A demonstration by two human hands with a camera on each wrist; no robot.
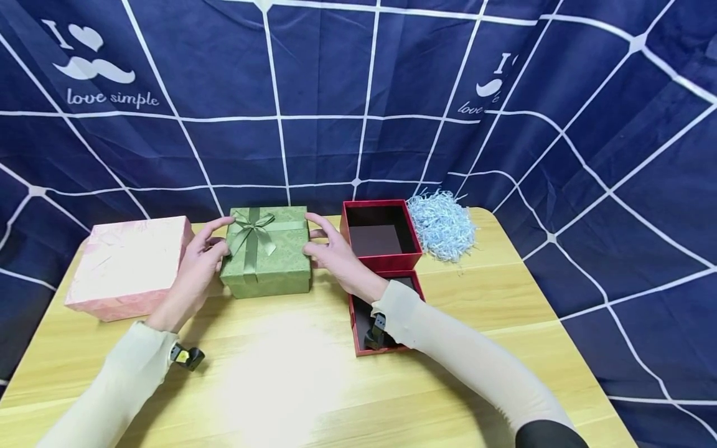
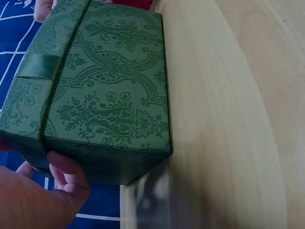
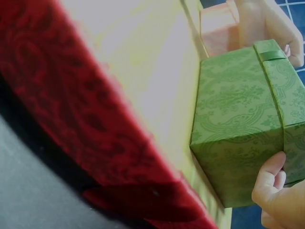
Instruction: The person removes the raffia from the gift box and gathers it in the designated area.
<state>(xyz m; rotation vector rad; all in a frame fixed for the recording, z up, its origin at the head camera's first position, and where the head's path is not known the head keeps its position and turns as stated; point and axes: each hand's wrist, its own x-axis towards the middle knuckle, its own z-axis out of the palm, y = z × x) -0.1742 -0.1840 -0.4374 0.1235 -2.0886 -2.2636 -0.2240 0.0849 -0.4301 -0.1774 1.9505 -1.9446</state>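
Pale sleeves reach forward over the wood-grained surface, each with a small black wrist camera at its cuff; a black band circles the right sleeve nearer the body. Between both hands sits a green damask-patterned gift box, near the back of the surface, its ribbon bow toward the left of the top. Left hand pinches the box's left side with curled fingers and thumb; right hand grips the opposite side in the same way. Left of them stands a pink box, just beside the left hand. To the right, a deep red box gapes upward with a dark interior, and a second red container, partly covered by the right forearm, lies in front of it. Pale blue shredded paper is heaped beside the deep red box. Behind hangs a navy cloth with white grid lines.
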